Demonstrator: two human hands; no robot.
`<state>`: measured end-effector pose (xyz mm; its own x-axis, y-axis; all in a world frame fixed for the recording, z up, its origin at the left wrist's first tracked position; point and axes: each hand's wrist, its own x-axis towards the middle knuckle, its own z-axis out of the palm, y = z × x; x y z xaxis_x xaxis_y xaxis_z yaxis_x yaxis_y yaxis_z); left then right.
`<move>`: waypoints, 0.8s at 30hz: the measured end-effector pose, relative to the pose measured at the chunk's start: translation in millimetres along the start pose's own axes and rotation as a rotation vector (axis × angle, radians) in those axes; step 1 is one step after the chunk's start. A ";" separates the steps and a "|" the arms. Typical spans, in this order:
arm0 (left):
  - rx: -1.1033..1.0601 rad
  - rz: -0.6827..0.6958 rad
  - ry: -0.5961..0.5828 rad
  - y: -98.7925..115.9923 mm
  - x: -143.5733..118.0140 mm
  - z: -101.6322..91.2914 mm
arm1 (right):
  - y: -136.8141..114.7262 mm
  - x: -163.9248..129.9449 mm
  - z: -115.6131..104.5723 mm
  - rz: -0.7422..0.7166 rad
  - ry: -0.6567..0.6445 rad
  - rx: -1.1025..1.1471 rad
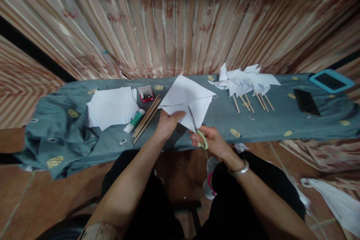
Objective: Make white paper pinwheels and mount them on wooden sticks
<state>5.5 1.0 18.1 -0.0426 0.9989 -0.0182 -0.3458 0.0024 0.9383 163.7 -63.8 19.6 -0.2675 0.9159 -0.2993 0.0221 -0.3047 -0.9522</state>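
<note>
My left hand (169, 123) grips a white paper square (182, 90) at its near left edge, thumb on top and fingers beneath. The sheet is held turned like a diamond, with slits running in from its corners. My right hand (208, 138) has its fingers in the handles of scissors with pale green grips (203, 140). Their blades lie along the near corner of the sheet and point toward its middle. To the left of the sheet lie several thin wooden sticks (146, 120) and a green and white glue stick (134, 120).
A stack of white paper (111, 107) and a small red box of metal pins (145, 93) lie at the left. White paper pinwheels (244, 80) on sticks, a dark phone (306, 102) and a blue-framed tablet (332, 80) are at the right. A patterned curtain (174, 22) hangs behind the cloth-covered table (219, 120).
</note>
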 end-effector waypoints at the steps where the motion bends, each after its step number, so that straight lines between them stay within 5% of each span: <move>1: -0.001 -0.001 0.001 0.1 -0.1 -0.1 | 0.2 0.2 0.6 -0.004 0.002 -0.002; 24: -0.017 0.025 0.026 7.2 1.2 -4.0 | 6.4 -1.6 0.2 0.047 -0.057 -0.056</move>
<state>-0.8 2.1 23.5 -0.0756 0.9971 -0.0038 -0.3600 -0.0237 0.9327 164.1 -67.3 14.1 -0.3190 0.8841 -0.3415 0.0894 -0.3307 -0.9395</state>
